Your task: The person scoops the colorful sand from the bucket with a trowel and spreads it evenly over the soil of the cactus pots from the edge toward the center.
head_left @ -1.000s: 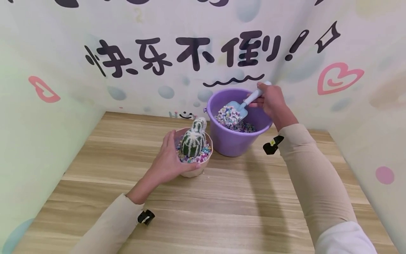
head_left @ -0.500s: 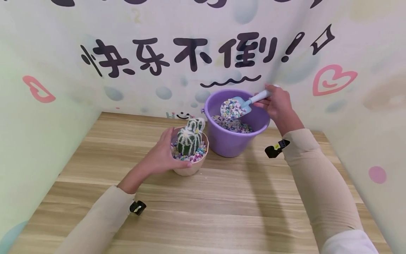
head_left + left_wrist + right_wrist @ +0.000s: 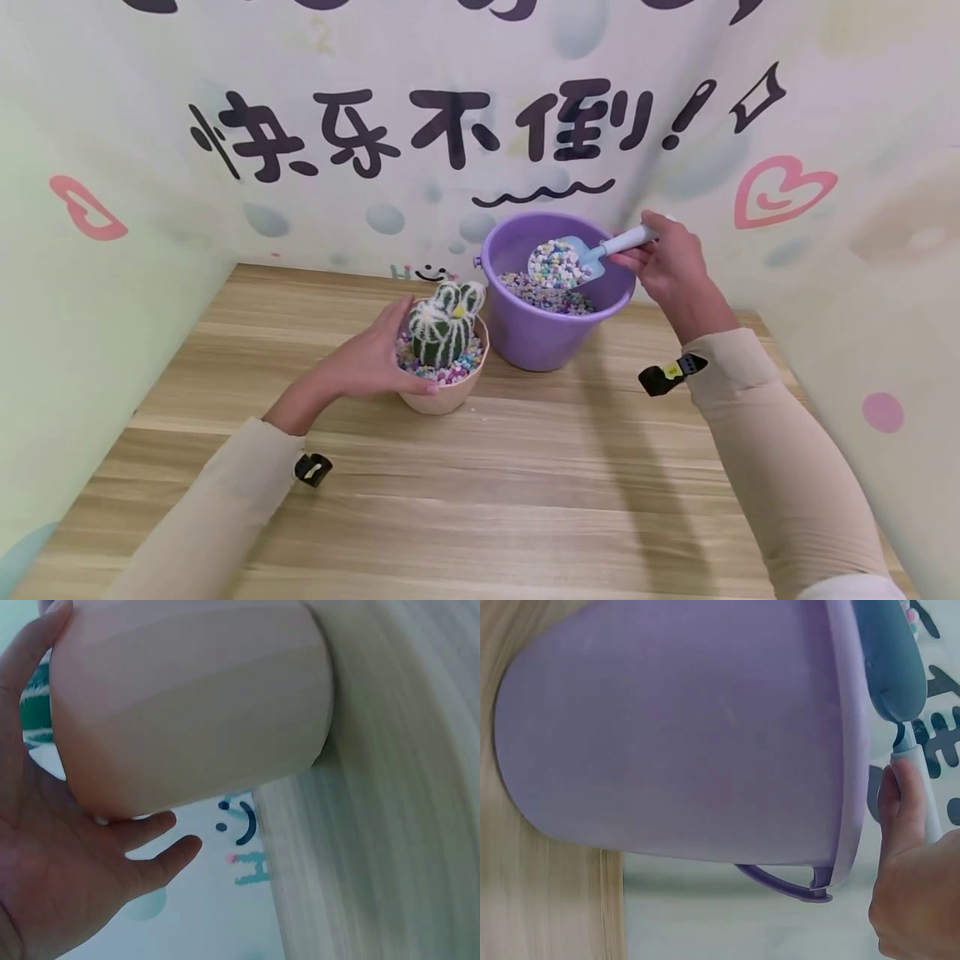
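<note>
My left hand [image 3: 363,358] grips the pale peach pot [image 3: 442,400] at its left side, thumb along the near rim. In it a green cactus [image 3: 438,340] with white fuzzy ribs and a yellow spot stands among multicoloured pebbles. My right hand [image 3: 673,265] holds the pale handle of a light blue toy shovel [image 3: 593,260], thumb laid along it in the right wrist view. A heap of coloured pebbles [image 3: 557,267] fills the blade, which is above the rim of the purple bucket [image 3: 675,735] in that view. More pebbles [image 3: 562,302] lie inside the bucket.
The bucket stands right beside the pot on the wood-grain table [image 3: 480,500], close to the printed back wall [image 3: 360,225]. Side walls rise at left and right. Tiny white bits [image 3: 474,410] lie in front of the pot. The bucket's purple handle [image 3: 780,885] hangs behind it.
The loaded shovel has risen off the pebbles in the bucket and shifted right with my right hand. The pot has turned in my left hand; a second small cactus stem and yellow spot now show.
</note>
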A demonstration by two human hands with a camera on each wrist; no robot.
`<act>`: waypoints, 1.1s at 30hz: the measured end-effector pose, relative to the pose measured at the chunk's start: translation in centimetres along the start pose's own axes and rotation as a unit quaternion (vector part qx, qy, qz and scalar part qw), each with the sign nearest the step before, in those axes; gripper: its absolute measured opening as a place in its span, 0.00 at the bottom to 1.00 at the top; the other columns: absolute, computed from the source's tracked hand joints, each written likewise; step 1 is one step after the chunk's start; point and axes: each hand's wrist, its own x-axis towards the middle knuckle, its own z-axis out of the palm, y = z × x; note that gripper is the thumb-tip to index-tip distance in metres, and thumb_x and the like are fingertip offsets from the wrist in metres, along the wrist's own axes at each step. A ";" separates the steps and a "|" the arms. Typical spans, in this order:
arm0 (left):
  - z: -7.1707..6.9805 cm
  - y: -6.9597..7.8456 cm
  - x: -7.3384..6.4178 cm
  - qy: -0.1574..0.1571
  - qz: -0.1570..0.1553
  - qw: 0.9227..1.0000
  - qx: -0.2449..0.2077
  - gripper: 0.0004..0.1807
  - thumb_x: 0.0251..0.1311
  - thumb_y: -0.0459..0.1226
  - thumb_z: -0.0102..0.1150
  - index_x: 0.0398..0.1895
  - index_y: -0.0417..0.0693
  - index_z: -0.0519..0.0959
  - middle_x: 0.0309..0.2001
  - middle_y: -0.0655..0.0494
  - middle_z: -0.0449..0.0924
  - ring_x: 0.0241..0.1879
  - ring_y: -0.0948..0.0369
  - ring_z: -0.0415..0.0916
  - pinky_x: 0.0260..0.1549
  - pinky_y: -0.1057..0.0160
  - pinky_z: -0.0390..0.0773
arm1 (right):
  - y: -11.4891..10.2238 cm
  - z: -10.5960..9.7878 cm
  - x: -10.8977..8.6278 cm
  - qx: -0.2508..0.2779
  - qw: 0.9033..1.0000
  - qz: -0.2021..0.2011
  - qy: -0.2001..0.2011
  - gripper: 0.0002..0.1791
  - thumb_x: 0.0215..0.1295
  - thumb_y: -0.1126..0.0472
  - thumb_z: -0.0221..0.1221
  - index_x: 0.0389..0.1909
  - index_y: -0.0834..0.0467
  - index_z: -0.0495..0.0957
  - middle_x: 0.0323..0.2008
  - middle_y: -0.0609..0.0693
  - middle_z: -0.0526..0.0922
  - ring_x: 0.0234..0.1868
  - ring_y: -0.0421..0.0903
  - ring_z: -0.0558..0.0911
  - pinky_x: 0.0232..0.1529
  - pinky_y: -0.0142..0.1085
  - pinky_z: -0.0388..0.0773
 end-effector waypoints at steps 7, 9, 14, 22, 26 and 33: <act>-1.0 -0.4 0.3 -0.036 0.002 0.999 0.007 0.74 0.35 0.58 0.77 0.78 0.46 0.36 0.76 0.42 0.43 0.72 0.43 0.50 0.67 0.39 0.56 | 0.7 -1.0 -1.7 0.038 0.999 0.011 -0.029 0.12 0.71 0.57 0.56 0.47 0.57 0.64 0.33 0.61 0.81 0.32 0.56 0.87 0.34 0.44 0.85; -1.1 -0.3 0.2 -0.035 0.002 0.999 0.013 0.74 0.35 0.57 0.77 0.78 0.46 0.36 0.76 0.42 0.41 0.73 0.43 0.48 0.68 0.38 0.54 | 0.9 -1.4 -2.1 0.051 0.998 0.018 -0.031 0.13 0.71 0.57 0.56 0.47 0.57 0.64 0.33 0.61 0.80 0.32 0.56 0.87 0.35 0.45 0.84; -0.7 0.0 -0.3 -0.014 -0.001 0.999 0.053 0.73 0.39 0.57 0.74 0.77 0.40 0.33 0.78 0.40 0.31 0.76 0.43 0.33 0.70 0.37 0.44 | 1.5 -2.4 -2.9 0.084 0.995 0.039 -0.024 0.15 0.69 0.57 0.58 0.49 0.54 0.63 0.35 0.61 0.78 0.34 0.57 0.87 0.38 0.47 0.84; 1.3 0.9 -2.6 0.065 -0.029 0.997 0.029 0.66 0.48 0.52 0.70 0.75 0.32 0.35 0.75 0.35 0.36 0.73 0.40 0.45 0.69 0.39 0.53 | 2.7 -3.3 -4.5 0.114 0.992 0.041 -0.028 0.21 0.65 0.58 0.62 0.50 0.53 0.60 0.37 0.59 0.76 0.39 0.57 0.86 0.42 0.48 0.83; 2.4 1.5 -3.2 0.086 -0.071 0.994 0.013 0.65 0.51 0.53 0.68 0.76 0.36 0.33 0.75 0.36 0.37 0.71 0.39 0.51 0.66 0.38 0.59 | 3.3 -3.7 -5.3 0.140 0.989 0.039 -0.034 0.21 0.66 0.59 0.62 0.51 0.53 0.60 0.38 0.60 0.76 0.39 0.58 0.86 0.43 0.50 0.82; 4.2 2.4 -2.6 0.144 -0.153 0.978 -0.004 0.75 0.38 0.68 0.69 0.77 0.45 0.31 0.74 0.37 0.40 0.65 0.35 0.60 0.57 0.35 0.69 | 4.3 -4.1 -6.6 0.194 0.979 0.041 -0.049 0.16 0.68 0.63 0.59 0.50 0.56 0.64 0.39 0.62 0.76 0.40 0.60 0.85 0.42 0.55 0.81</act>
